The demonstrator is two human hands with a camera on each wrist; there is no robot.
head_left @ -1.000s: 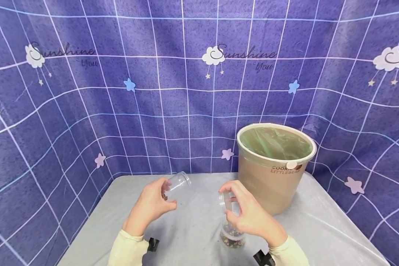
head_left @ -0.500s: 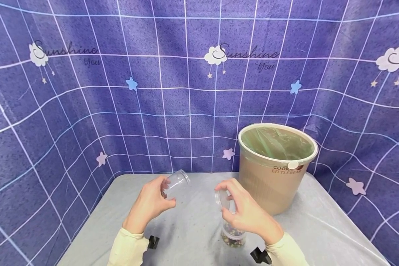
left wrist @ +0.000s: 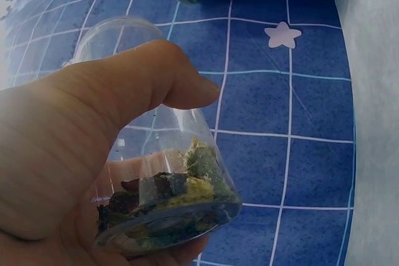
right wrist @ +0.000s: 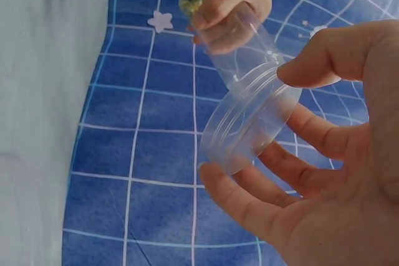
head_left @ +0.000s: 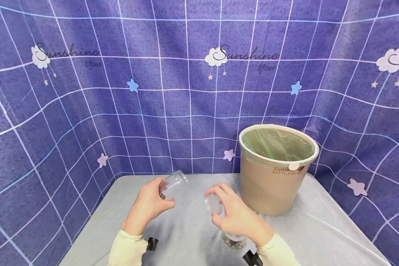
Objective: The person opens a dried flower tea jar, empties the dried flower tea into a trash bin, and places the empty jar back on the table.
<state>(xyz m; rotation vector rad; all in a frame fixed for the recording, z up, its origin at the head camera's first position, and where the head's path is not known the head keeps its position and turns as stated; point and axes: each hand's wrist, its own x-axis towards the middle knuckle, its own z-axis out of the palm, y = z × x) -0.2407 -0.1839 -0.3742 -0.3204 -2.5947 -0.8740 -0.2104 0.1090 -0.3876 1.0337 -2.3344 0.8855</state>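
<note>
My left hand [head_left: 149, 202] grips a clear plastic jar [head_left: 175, 183] above the table, tilted with its mouth up and to the right. In the left wrist view, dried flowers and leaves [left wrist: 199, 172] in dark red, yellow and green lie at the jar's bottom. My right hand [head_left: 234, 212] pinches a clear, round screw lid [head_left: 214, 204] by its edge, held on its side a short way right of the jar. Below the right hand a second clear jar [head_left: 234, 241] with dried flowers stands on the table, partly hidden by that hand.
A beige bin [head_left: 272, 184] lined with a green bag stands at the back right, behind my right hand. The table [head_left: 119, 207] has a grey cloth, and a blue checked curtain [head_left: 173, 92] hangs around its back and sides.
My right hand has moved left with the lid, closer to the jar, and the lid's flat face has turned more into the head view. The left hand has stayed nearly still.
</note>
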